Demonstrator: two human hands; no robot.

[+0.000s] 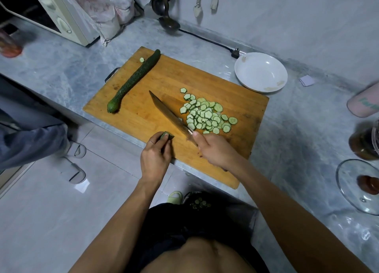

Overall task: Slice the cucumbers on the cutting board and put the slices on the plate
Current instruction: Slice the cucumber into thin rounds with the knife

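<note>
Wooden cutting board [205,84] lies at the centre of the frame on a grey marbled counter [61,71], one near corner jutting past the counter edge. The person's right hand [215,149], just below centre, is closed around the handle of a kitchen knife [168,112]; its blade slants up and to the left across the board, just left of a heap of pale green cucumber slices [207,115]. The left hand [155,158], beside the right at the board's near edge, pinches a short cucumber end piece [167,135] between thumb and fingers. A whole dark green cucumber [133,82] lies diagonally on the board's left part, well apart from the slices, with a single small slice [142,59] beside its upper end. The white plate [260,71] sits on the counter just off the board's upper right corner — no slices on it. A microwave [51,12] stands in the upper left — a glass pot lid [356,184] lies at the right edge. More slices [200,203] lie low in the frame, near the person's waist.
</note>
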